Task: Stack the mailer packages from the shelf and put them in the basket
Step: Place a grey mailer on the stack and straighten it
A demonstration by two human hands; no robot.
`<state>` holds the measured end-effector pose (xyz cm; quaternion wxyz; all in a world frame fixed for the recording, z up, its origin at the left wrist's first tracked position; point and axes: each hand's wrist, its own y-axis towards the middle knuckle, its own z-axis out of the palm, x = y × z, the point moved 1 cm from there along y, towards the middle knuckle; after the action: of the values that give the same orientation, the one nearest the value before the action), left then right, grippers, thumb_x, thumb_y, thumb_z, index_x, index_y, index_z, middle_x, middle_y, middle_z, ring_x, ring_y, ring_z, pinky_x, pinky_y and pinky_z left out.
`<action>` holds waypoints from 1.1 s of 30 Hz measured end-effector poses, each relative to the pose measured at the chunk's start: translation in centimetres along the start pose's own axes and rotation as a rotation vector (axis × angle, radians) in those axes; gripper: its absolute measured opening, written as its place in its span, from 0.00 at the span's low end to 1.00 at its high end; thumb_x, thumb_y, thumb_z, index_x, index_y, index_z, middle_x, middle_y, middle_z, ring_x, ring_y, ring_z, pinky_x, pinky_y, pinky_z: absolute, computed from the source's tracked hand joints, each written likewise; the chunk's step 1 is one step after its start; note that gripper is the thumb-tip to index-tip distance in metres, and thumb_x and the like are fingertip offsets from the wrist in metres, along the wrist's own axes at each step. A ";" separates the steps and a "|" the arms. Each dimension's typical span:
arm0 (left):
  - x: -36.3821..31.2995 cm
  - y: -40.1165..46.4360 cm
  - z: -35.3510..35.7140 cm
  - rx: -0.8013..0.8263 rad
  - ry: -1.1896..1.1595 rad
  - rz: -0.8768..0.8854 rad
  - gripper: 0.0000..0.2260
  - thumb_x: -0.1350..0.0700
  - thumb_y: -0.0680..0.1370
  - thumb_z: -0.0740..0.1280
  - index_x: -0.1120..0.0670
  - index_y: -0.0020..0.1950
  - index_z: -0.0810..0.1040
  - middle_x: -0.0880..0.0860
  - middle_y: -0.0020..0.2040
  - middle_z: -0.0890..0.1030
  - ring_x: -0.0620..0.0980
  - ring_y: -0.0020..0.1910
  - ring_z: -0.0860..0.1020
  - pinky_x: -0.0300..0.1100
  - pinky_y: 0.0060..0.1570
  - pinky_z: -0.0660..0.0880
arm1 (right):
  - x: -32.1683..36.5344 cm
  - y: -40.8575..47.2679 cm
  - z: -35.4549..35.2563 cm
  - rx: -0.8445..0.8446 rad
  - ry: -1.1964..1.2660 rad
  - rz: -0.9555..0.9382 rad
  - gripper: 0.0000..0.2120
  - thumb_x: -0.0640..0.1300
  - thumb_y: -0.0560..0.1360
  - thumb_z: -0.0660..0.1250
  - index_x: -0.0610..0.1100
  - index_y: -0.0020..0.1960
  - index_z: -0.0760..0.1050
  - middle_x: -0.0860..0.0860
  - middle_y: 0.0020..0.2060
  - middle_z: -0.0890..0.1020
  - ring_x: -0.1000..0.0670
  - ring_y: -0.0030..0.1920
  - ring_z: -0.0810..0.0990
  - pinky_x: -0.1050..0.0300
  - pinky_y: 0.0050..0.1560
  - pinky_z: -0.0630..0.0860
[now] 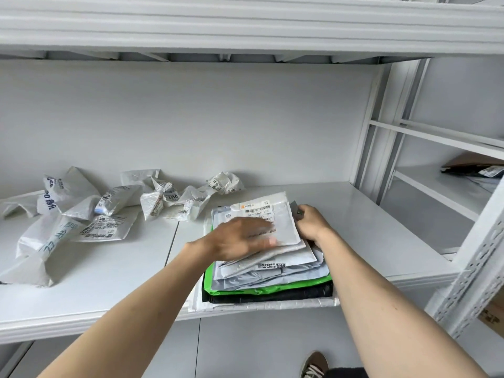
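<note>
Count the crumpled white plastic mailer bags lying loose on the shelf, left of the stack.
About 7, though overlaps may hide more: four crumpled white plastic mailer bags clustered far left, two mid-shelf, one behind the stack.

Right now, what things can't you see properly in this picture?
- The basket: nowhere in the head view.
- Lower mailers in the stack: only their edges show under the upper ones.
- Top mailer label: partly covered by the left hand, print too small.
- Right hand fingertips: hidden behind the stack's far edge.
- Brown box: cut off by the right edge.
</note>
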<state>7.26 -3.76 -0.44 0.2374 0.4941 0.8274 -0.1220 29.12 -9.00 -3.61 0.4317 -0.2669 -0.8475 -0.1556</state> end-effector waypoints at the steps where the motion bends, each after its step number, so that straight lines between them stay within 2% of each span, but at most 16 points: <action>1: 0.8 0.2 -0.1 -0.108 -0.062 -0.041 0.34 0.26 0.73 0.53 0.42 0.73 0.67 0.45 0.76 0.64 0.48 0.74 0.63 0.54 0.74 0.58 | -0.1 -0.1 -0.3 -0.055 0.060 0.026 0.09 0.43 0.77 0.66 0.39 0.53 0.79 0.42 0.52 0.83 0.47 0.48 0.80 0.53 0.51 0.75; 3: 2.8 0.7 -0.3 -0.287 -0.057 -0.171 0.36 0.27 0.73 0.45 0.44 0.75 0.64 0.49 0.78 0.58 0.53 0.77 0.56 0.60 0.74 0.55 | 0.0 -0.5 -0.8 -0.114 0.139 0.039 0.12 0.43 0.80 0.63 0.36 0.55 0.78 0.39 0.54 0.82 0.47 0.49 0.79 0.54 0.52 0.74; 4: 3.7 0.8 -0.1 -0.310 -0.065 -0.232 0.37 0.28 0.73 0.44 0.46 0.76 0.60 0.51 0.79 0.54 0.55 0.78 0.52 0.61 0.74 0.55 | 0.4 -0.9 -0.9 -0.107 0.155 0.028 0.13 0.45 0.80 0.62 0.37 0.58 0.78 0.41 0.58 0.82 0.47 0.54 0.79 0.54 0.57 0.73; 6: 4.6 0.9 0.5 -0.288 -0.175 -0.322 0.38 0.32 0.73 0.48 0.52 0.78 0.54 0.55 0.79 0.48 0.56 0.79 0.45 0.58 0.75 0.52 | 1.3 -1.8 -0.8 -0.039 0.165 0.003 0.17 0.49 0.82 0.60 0.40 0.64 0.77 0.46 0.63 0.79 0.48 0.64 0.76 0.58 0.64 0.67; 7: 4.7 0.9 0.9 -0.266 -0.237 -0.352 0.39 0.34 0.73 0.51 0.54 0.79 0.52 0.56 0.80 0.48 0.56 0.79 0.44 0.56 0.75 0.50 | 1.7 -2.2 -0.5 0.017 0.151 -0.013 0.18 0.50 0.82 0.59 0.41 0.66 0.75 0.48 0.63 0.78 0.49 0.64 0.74 0.60 0.63 0.66; 11: 4.4 1.9 2.4 -0.232 -0.249 -0.358 0.33 0.41 0.81 0.57 0.54 0.80 0.47 0.54 0.80 0.46 0.51 0.79 0.41 0.49 0.75 0.47 | 1.1 -2.8 1.2 0.140 -0.008 -0.009 0.20 0.56 0.80 0.61 0.46 0.67 0.74 0.52 0.56 0.80 0.51 0.53 0.79 0.60 0.54 0.71; 14: 4.3 2.6 2.6 -0.210 -0.202 -0.338 0.33 0.41 0.81 0.57 0.51 0.80 0.46 0.53 0.80 0.45 0.50 0.79 0.41 0.49 0.75 0.45 | 0.0 -3.0 1.4 0.111 -0.038 0.006 0.16 0.55 0.79 0.63 0.44 0.58 0.78 0.52 0.39 0.81 0.55 0.37 0.77 0.60 0.44 0.72; 17: 4.9 2.9 2.9 -0.154 -0.145 -0.346 0.34 0.39 0.80 0.56 0.50 0.80 0.46 0.52 0.80 0.46 0.53 0.79 0.41 0.54 0.76 0.45 | -0.2 -3.3 1.3 0.131 -0.095 0.001 0.16 0.54 0.79 0.63 0.44 0.57 0.77 0.51 0.39 0.82 0.55 0.35 0.77 0.60 0.43 0.73; 18: 4.9 2.8 3.0 -0.129 -0.116 -0.355 0.34 0.37 0.79 0.56 0.50 0.80 0.46 0.52 0.80 0.45 0.53 0.78 0.40 0.56 0.76 0.45 | 0.1 -3.5 1.3 0.141 -0.142 -0.011 0.17 0.54 0.79 0.63 0.43 0.61 0.76 0.49 0.45 0.83 0.54 0.39 0.79 0.60 0.45 0.74; 19: 4.9 2.8 3.1 -0.108 -0.083 -0.376 0.35 0.36 0.79 0.55 0.49 0.80 0.47 0.51 0.80 0.42 0.53 0.78 0.39 0.59 0.75 0.45 | 0.4 -3.4 1.1 0.131 -0.228 -0.030 0.22 0.54 0.79 0.64 0.42 0.67 0.71 0.46 0.55 0.81 0.51 0.49 0.80 0.59 0.53 0.73; 20: 5.0 2.8 3.1 -0.087 -0.042 -0.403 0.34 0.35 0.79 0.54 0.49 0.80 0.47 0.51 0.80 0.39 0.53 0.78 0.37 0.60 0.75 0.44 | 0.8 -3.2 1.1 0.107 -0.344 -0.052 0.29 0.54 0.79 0.64 0.42 0.74 0.62 0.44 0.67 0.73 0.47 0.62 0.75 0.56 0.62 0.69; 21: 5.1 2.8 3.1 -0.062 0.012 -0.422 0.33 0.35 0.79 0.53 0.48 0.80 0.47 0.50 0.79 0.35 0.53 0.78 0.35 0.61 0.74 0.43 | 1.3 -3.0 1.2 0.092 -0.467 -0.081 0.35 0.53 0.79 0.63 0.45 0.79 0.51 0.45 0.75 0.61 0.44 0.73 0.64 0.52 0.70 0.62; 22: 5.2 2.8 2.9 -0.040 0.069 -0.428 0.33 0.35 0.80 0.52 0.48 0.80 0.49 0.50 0.78 0.33 0.52 0.77 0.34 0.61 0.74 0.43 | 1.8 -2.7 1.5 0.092 -0.564 -0.140 0.37 0.51 0.79 0.62 0.50 0.80 0.45 0.48 0.78 0.51 0.43 0.77 0.53 0.48 0.74 0.56; 25: 5.3 2.9 3.1 0.006 0.170 -0.393 0.32 0.36 0.80 0.49 0.51 0.79 0.49 0.49 0.79 0.35 0.51 0.77 0.35 0.62 0.74 0.44 | 2.0 -1.9 3.4 0.254 -0.762 -0.281 0.34 0.40 0.80 0.58 0.59 0.79 0.47 0.52 0.79 0.45 0.48 0.79 0.43 0.41 0.77 0.45; 28: 5.3 2.5 4.0 0.023 0.135 -0.408 0.33 0.37 0.81 0.45 0.53 0.80 0.40 0.49 0.79 0.36 0.50 0.78 0.38 0.61 0.74 0.43 | 1.2 -2.0 5.0 0.340 -0.882 -0.215 0.42 0.32 0.77 0.58 0.59 0.78 0.41 0.52 0.79 0.39 0.47 0.78 0.36 0.36 0.76 0.41; 33: 5.1 2.3 4.3 -0.013 0.064 -0.392 0.33 0.38 0.81 0.46 0.53 0.80 0.39 0.49 0.79 0.36 0.51 0.78 0.38 0.61 0.73 0.44 | 2.0 -2.6 4.7 0.350 -0.987 -0.179 0.43 0.30 0.76 0.58 0.57 0.79 0.39 0.50 0.79 0.41 0.46 0.78 0.38 0.37 0.76 0.44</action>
<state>8.39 -0.67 -6.68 0.1856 0.3256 0.9157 -0.1448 23.61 -8.15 -4.78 0.0046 -0.1589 -0.9826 0.0958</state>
